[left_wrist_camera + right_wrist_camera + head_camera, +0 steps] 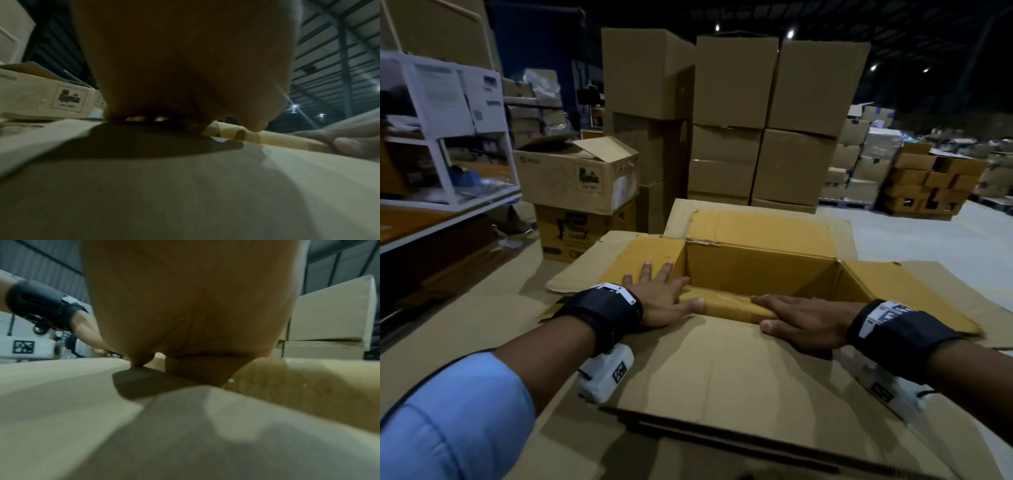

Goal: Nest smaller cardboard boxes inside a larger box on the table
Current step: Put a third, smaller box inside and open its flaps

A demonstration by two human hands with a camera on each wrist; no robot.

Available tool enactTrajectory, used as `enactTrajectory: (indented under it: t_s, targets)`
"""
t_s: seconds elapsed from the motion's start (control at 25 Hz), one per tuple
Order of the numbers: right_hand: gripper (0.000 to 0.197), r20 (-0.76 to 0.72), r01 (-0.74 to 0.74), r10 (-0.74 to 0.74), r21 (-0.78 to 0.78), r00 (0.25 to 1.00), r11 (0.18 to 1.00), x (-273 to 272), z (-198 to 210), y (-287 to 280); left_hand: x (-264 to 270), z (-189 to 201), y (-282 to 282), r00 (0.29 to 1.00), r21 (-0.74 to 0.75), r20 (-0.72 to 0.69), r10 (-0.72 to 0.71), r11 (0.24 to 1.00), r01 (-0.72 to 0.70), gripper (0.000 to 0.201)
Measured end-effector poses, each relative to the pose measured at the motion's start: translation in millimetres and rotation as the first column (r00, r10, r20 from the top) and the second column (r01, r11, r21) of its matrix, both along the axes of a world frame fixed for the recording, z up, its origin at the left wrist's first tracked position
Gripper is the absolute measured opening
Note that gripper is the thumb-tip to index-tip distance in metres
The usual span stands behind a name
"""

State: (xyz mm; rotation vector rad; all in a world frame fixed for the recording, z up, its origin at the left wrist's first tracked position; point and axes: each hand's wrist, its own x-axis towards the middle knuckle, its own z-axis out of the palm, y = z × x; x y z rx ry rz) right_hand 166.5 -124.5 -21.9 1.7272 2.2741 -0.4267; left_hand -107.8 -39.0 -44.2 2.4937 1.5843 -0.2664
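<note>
A large cardboard box (763, 270) stands open in front of me, its flaps spread outward and its inside showing only bare cardboard walls. My left hand (664, 294) lies flat with spread fingers on the near left corner, over the left flap (633, 253). My right hand (801, 318) lies flat along the near rim, fingers pointing left, pressing the fold of the near flap (722, 377). In the left wrist view the palm (185, 65) sits on the flap (185, 194), with the right hand's fingertips (349, 142) at the edge. The right wrist view shows the palm (195, 305) above the flap (102, 418).
Tall stacks of plain cartons (767, 120) rise behind the box. Two printed cartons (578, 185) are stacked at the left, beside a white shelf unit (445, 130). More boxes on pallets (928, 185) stand far right on the pale floor.
</note>
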Motion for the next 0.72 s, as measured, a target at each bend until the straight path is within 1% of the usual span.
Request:
enactTrajectory:
  t_s: [0.12,0.2,0.24,0.32,0.4,0.48,0.56,0.6,0.72]
  targets:
    - [0.07,-0.058,0.032,-0.034,-0.027,0.998,0.999,-2,3,0,-2,-5,0,0.999,0.02,0.011,-0.031,0.999,0.031,0.085]
    - [0.068,-0.108,0.1,-0.106,-0.06,0.988,0.993,-5,8,5,-4,-8,1,0.998,0.052,0.025,-0.06,0.997,0.059,0.088]
    - [0.068,-0.107,0.149,-0.157,-0.081,0.982,0.985,-7,10,9,-5,-10,2,0.997,0.068,0.036,-0.074,0.995,0.071,0.089]
    - [0.07,-0.073,0.264,-0.274,-0.124,0.959,0.957,-9,12,18,-7,-13,4,0.993,0.105,0.061,-0.099,0.99,0.092,0.089]
    - [0.074,-0.059,0.384,-0.4,-0.185,0.914,0.905,-9,12,28,-8,-18,4,0.99,0.138,0.083,-0.116,0.985,0.103,0.089]
    - [0.081,-0.059,0.453,-0.476,-0.227,0.877,0.862,-6,8,37,-9,-24,4,0.987,0.16,0.099,-0.125,0.981,0.108,0.088]
    - [0.091,-0.015,0.466,-0.484,-0.246,0.875,0.85,-2,5,44,-10,-28,4,0.985,0.18,0.106,-0.133,0.977,0.113,0.088]
    - [0.092,0.009,0.468,-0.481,-0.246,0.877,0.849,0,3,48,-10,-29,5,0.985,0.185,0.107,-0.136,0.976,0.114,0.089]
    - [0.086,0.03,0.48,-0.488,-0.246,0.872,0.842,1,2,52,-10,-28,7,0.983,0.174,0.111,-0.145,0.977,0.125,0.089]
